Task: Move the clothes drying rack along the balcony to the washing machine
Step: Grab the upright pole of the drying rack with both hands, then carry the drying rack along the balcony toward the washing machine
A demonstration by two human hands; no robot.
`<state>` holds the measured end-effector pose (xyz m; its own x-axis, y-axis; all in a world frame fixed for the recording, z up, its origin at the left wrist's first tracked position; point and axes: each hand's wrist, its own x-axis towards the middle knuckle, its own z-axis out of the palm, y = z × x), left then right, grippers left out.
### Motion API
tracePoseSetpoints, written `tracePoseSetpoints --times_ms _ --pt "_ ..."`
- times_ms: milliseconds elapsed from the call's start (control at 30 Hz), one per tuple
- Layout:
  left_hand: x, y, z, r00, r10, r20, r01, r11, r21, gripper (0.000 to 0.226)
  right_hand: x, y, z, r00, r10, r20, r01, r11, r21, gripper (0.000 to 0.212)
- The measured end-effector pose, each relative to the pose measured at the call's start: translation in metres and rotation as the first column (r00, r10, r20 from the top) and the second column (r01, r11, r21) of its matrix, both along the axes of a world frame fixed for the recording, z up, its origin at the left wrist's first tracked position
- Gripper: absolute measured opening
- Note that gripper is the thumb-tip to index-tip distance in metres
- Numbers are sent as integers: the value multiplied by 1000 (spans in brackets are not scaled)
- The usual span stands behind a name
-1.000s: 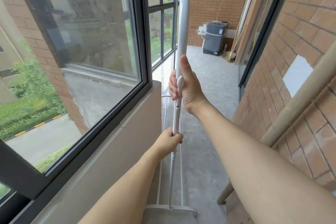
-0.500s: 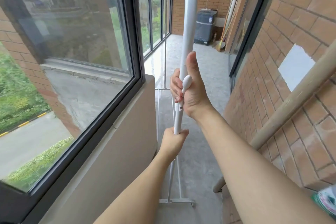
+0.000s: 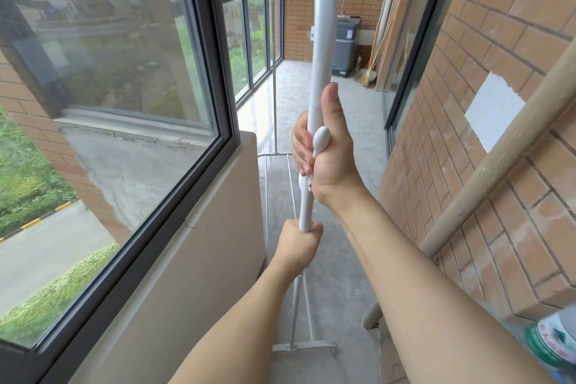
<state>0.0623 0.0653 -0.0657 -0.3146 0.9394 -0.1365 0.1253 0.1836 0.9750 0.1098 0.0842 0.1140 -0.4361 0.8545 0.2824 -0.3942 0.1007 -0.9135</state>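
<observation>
The white clothes drying rack (image 3: 321, 50) stands upright in front of me, its near post rising past the top of the frame and its foot bar resting on the concrete floor below. My right hand (image 3: 327, 146) is wrapped around the post at an oval white knob, thumb pointing up. My left hand (image 3: 300, 243) grips the same post lower down. The dark grey washing machine (image 3: 346, 44) stands at the far end of the balcony against the brick wall, partly hidden behind the post.
A window wall and low ledge (image 3: 218, 227) run along the left. A brick wall (image 3: 498, 56) with a slanting beige pipe (image 3: 498, 159) closes the right. Brooms and boards (image 3: 374, 62) lean beside the washer. The concrete floor (image 3: 349, 121) runs ahead.
The view and the rack have advanced along the balcony; the washing machine looks nearer. Both hands keep the same grip on the post.
</observation>
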Motion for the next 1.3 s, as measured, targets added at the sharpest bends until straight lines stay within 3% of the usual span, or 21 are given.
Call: tracePoseSetpoints --times_ms 400,967,1300 --pt "5 1 8 1000 -3 -11 3 1000 27 51 3 0 6 999 -14 -29 14 1000 5 61" --pt "11 19 22 1000 -20 7 20 999 38 59 6 15 19 1000 15 3 -15 997 82 63" --pt "6 48 32 998 -56 16 56 998 32 55 4 43 29 999 -51 2 50 996 77 66"
